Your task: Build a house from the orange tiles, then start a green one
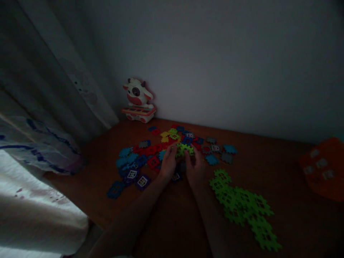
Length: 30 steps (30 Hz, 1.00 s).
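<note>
My left hand (pixel 168 163) and my right hand (pixel 195 168) meet over a pile of coloured toothed plastic tiles (pixel 150 154) on a brown wooden table (pixel 268 172). Both pinch a light green tile piece (pixel 184 149) between them, fingers closed on its left and right sides. The pile holds blue, red, yellow, grey and purple tiles, some with white window inserts. To the right of my right forearm lies a flat strip of joined green tiles (pixel 242 206), running toward the near right.
A cow-shaped toy (pixel 138 100) stands at the back against the wall. A curtain (pixel 48 107) hangs on the left over the table's edge. An orange toy block (pixel 324 168) sits at the far right. The room is dim.
</note>
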{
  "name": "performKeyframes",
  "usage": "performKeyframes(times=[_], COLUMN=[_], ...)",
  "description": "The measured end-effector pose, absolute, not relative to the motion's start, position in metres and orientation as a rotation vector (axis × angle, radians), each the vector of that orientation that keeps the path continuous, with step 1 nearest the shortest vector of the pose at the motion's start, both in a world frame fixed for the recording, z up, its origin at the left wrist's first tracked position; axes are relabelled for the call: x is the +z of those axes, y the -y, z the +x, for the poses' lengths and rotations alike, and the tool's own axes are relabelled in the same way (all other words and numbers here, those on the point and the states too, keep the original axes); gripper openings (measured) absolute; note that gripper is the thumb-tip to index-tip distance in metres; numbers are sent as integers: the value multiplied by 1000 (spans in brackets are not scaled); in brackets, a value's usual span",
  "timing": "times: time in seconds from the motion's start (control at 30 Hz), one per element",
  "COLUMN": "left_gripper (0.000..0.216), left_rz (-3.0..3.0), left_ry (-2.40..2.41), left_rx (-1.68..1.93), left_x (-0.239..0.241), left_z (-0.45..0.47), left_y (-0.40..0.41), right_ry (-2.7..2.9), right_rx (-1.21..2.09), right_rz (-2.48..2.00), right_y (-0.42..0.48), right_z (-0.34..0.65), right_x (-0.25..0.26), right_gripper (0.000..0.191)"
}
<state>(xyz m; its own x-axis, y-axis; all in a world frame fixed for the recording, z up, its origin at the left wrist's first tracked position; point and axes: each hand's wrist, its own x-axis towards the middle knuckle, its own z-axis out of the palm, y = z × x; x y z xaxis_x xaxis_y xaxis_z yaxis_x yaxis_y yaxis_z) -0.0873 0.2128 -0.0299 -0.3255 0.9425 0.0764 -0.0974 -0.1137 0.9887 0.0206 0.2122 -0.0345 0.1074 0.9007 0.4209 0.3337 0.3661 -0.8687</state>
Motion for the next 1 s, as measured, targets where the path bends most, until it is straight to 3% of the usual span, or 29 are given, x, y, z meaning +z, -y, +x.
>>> performKeyframes(times=[0.1,0.27,0.47,0.73,1.0], left_gripper=[36,37,40,42,44], left_rz=[1125,960,668,416,434], left_ry=[-1288,-1166,-1015,-954,-1026], left_rx=[1521,1737,2082,2158,2120], left_x=[-32,-31,-22,-26,-27], left_z=[-77,-83,-115,-129,-131], left_y=[-208,-213,-228,-237,-240], right_ry=[1604,1839,1726,2696,2885], right_rx=[350,231,138,174,201], right_rz=[-1222,-1155,-1092,-1221,-1185], right_y=[-216,-220,-261,-370,-405], right_z=[25,26,6,-26,-47], right_x=[-36,-33,-17,5,6], right_gripper=[51,55,41,73,72])
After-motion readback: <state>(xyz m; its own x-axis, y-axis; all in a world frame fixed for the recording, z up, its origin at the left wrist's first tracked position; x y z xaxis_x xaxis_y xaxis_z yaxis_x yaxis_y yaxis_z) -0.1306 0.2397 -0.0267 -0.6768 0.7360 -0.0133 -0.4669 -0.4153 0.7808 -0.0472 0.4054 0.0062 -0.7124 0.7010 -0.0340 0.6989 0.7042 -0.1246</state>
